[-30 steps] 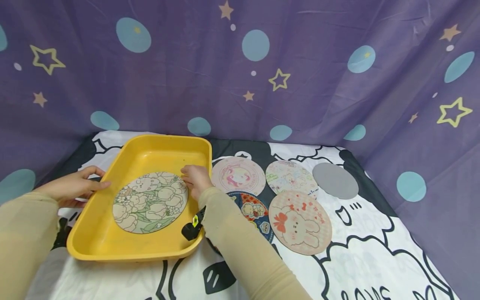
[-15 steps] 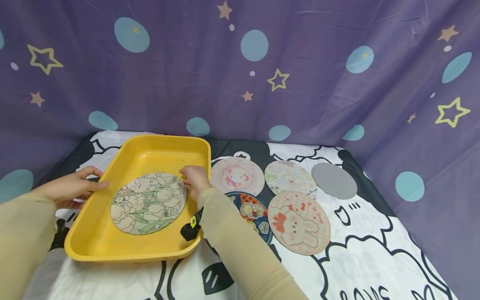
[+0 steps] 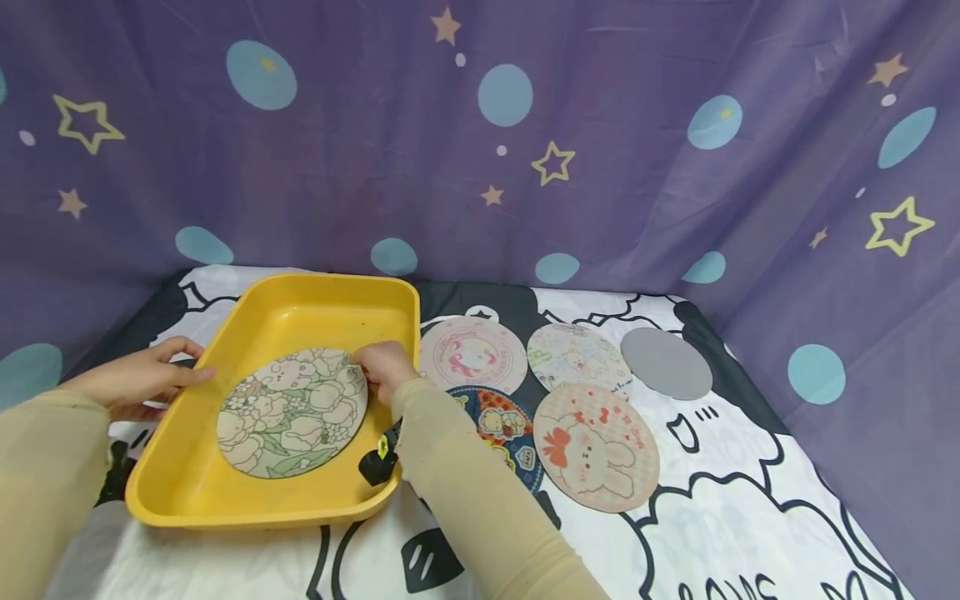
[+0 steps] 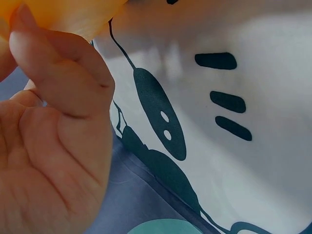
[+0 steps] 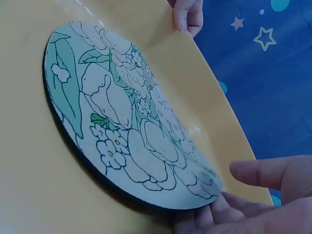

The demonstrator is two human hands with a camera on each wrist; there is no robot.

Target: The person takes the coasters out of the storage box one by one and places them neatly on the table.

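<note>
A round mouse pad [image 3: 292,417] with a rabbit-and-flower print and a dark underside [image 5: 92,165] lies tilted inside the yellow tray [image 3: 330,304]. In the head view my right hand [image 3: 386,367] is at the pad's right edge. The right wrist view shows its fingers [image 5: 214,214] curled under that edge and its thumb above, close over the print, so the edge stands raised off the tray floor. My left hand [image 3: 150,375] grips the tray's left rim, thumb over the rim and fingers on the outside; the left wrist view shows it from the palm side.
Right of the tray lie more round pads: pink [image 3: 472,354], pastel doodle [image 3: 577,362], grey [image 3: 667,364], dark blue [image 3: 502,425] and a peach rabbit one [image 3: 596,446]. A black-and-white cloth [image 3: 750,517] covers the table. Behind hangs a purple curtain [image 3: 622,192].
The right edge of the mouse pad has risen, tilting the pad. My right hand has shifted slightly left and taken hold of that edge. My left hand stays on the tray rim.
</note>
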